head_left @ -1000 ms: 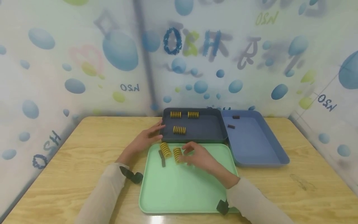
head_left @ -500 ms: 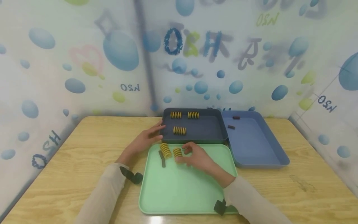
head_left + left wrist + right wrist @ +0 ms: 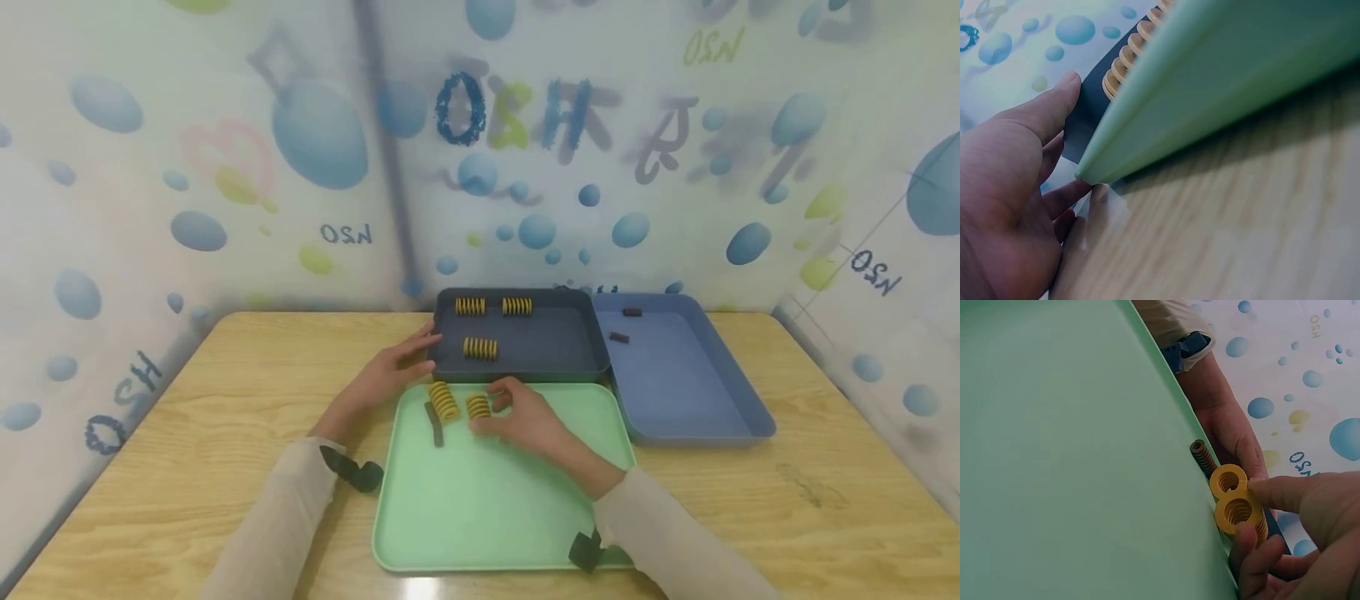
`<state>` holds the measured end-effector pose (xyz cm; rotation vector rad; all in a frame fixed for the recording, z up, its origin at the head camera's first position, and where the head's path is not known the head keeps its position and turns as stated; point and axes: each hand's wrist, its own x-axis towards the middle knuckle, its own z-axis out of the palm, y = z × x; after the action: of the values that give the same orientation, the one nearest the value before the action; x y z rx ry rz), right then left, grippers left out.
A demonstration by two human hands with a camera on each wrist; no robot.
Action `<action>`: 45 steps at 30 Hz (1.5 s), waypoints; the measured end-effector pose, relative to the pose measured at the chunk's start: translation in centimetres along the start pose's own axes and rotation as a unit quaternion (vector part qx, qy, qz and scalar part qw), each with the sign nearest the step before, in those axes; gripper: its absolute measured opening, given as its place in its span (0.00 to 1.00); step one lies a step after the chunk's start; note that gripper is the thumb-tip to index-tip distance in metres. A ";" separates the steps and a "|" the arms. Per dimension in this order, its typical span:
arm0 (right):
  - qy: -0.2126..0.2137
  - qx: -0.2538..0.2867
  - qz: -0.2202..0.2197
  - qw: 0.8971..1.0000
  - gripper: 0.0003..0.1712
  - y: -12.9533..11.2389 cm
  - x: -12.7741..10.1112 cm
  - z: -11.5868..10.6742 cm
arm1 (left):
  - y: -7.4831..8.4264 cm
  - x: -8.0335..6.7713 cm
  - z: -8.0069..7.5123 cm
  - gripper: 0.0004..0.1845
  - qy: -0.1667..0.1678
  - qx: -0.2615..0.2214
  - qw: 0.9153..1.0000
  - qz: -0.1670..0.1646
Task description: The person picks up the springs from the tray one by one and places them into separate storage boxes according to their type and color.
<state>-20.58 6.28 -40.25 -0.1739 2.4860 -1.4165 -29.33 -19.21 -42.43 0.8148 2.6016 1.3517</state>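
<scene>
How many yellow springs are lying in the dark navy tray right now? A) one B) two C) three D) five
C: the head view shows three yellow springs in the dark navy tray, two along its far wall and one nearer the front.

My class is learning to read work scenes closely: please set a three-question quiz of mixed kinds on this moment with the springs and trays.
1. How many yellow springs lie in the dark tray?
2. True or false: the right hand rests in the blue tray.
3. Which tray holds the dark spring? A green tray B dark tray C blue tray

Key: 1 three; 2 false, it pinches a yellow spring on the green tray; 3 A.
</scene>
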 end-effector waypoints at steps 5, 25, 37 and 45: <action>0.001 -0.008 -0.008 1.000 0.30 -0.2 -0.1 0.1 | 2.5 -0.7 -0.3 0.27 -0.009 -0.001 1.000 -0.005; -0.031 -0.108 -0.095 0.989 0.21 0.9 0.0 -1.4 | -0.4 0.0 0.0 0.29 0.003 0.005 1.000 0.008; -0.012 -0.100 -0.102 0.990 0.18 0.9 0.0 -1.6 | -0.4 0.1 -0.1 0.29 -0.001 0.004 1.000 -0.002; -0.020 -0.093 -0.093 0.991 0.18 1.2 0.2 -1.7 | -0.6 0.1 0.0 0.29 0.000 0.002 1.000 -0.002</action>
<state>-21.27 8.27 -40.51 -0.4773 2.6242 -1.2316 -29.69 -19.46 -42.87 0.8101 2.6065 1.3456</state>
